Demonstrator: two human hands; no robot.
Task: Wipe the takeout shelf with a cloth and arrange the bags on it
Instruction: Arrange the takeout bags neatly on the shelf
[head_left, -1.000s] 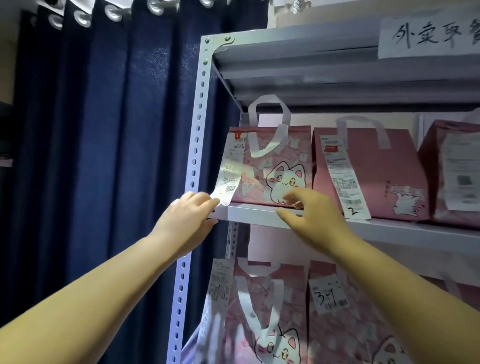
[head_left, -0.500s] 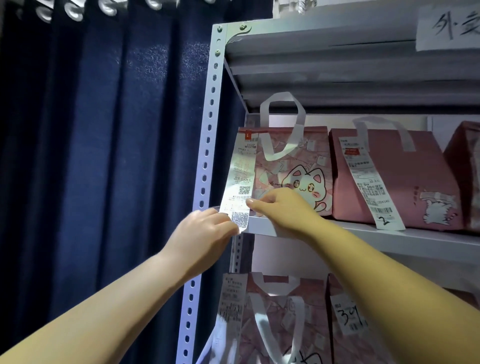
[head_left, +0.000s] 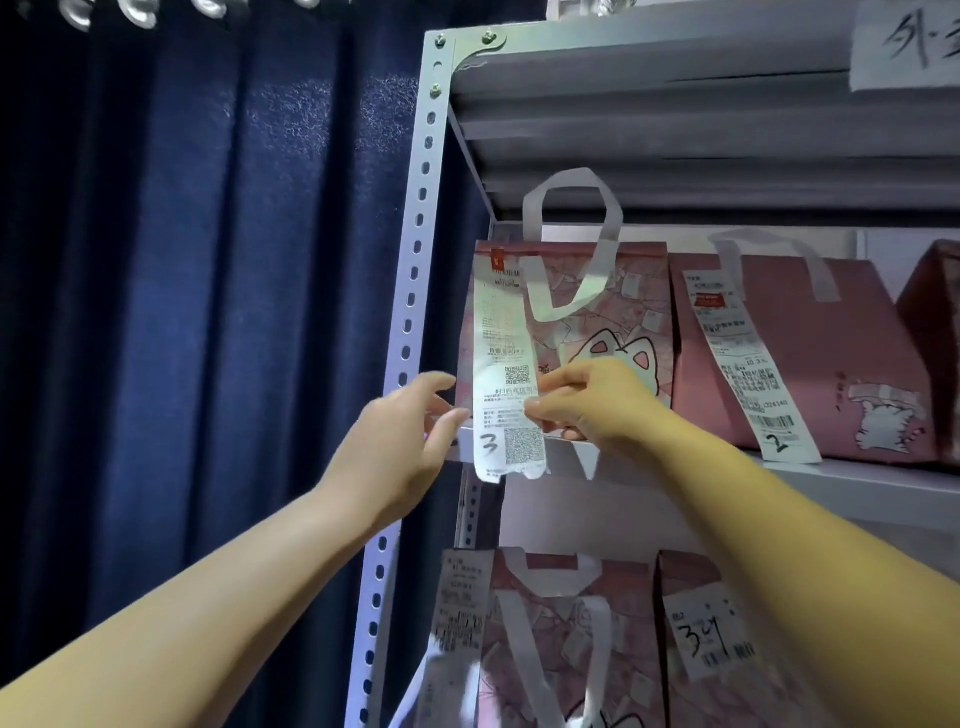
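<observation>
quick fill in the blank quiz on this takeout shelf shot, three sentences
1. The right hand pinches the long receipt on the cat bag, which carries a handwritten ___ near its lower end.
2. The second receipt, on the neighbouring pink bag, is marked with a handwritten ___.
3. Left of the shelf post hangs a dark ___ curtain.

Missing words: 3; 2; blue
</observation>
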